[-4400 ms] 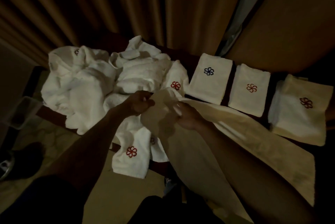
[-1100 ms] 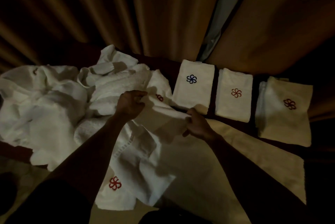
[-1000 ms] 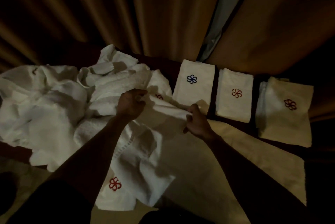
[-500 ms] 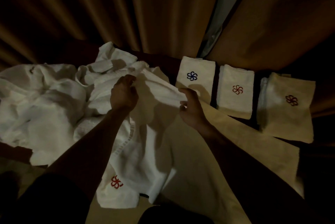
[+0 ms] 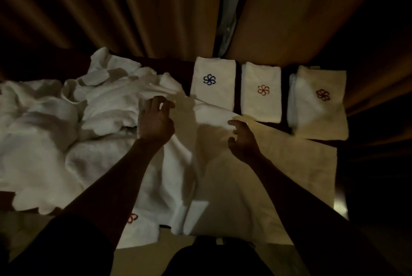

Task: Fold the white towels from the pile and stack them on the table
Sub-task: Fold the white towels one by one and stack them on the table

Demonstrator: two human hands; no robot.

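Pile (image 5: 55, 133) & folded towels (image 5: 214, 101): white terry cloth, matt, nubbly. Flower logos (image 5: 209, 79): stitched thread. Curtain (image 5: 133, 8): smooth brown cloth w/ slight sheen on folds.

We judge this a hotel or spa room. Heavy pleated curtains (image 5: 133, 8) hang behind the table's (image 5: 238, 97) far edge. The folded towels (image 5: 211, 97) bear matching embroidered flower logos.

Heavy brown curtains (image 5: 133, 8) hang in deep folds behind a dark wooden table (image 5: 178, 67), parted at a narrow pale gap (image 5: 228, 8). The light is dim and warm; tan floor (image 5: 138, 262) shows below
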